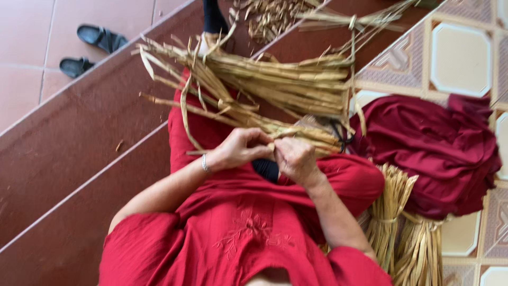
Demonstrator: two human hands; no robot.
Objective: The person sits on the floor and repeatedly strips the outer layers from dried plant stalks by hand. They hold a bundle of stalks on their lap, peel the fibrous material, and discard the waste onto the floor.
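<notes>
Head view: I see red steps (69, 153), a lap in red cloth, and dried straw.
A big loose straw bundle (275, 87) lies across the knees, probably for easy reach; 2 tied sheaves (405, 228) stand beside. Left hand (238, 149) and right hand (296, 159) meet, fingers pinched together on thin strands (288, 132) at the bundle's near edge.

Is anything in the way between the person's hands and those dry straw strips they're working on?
Nothing visible. The left hand and right hand are already on the dry straw strips, pinching their ends together over the lap; no other thing lies between them.
</notes>
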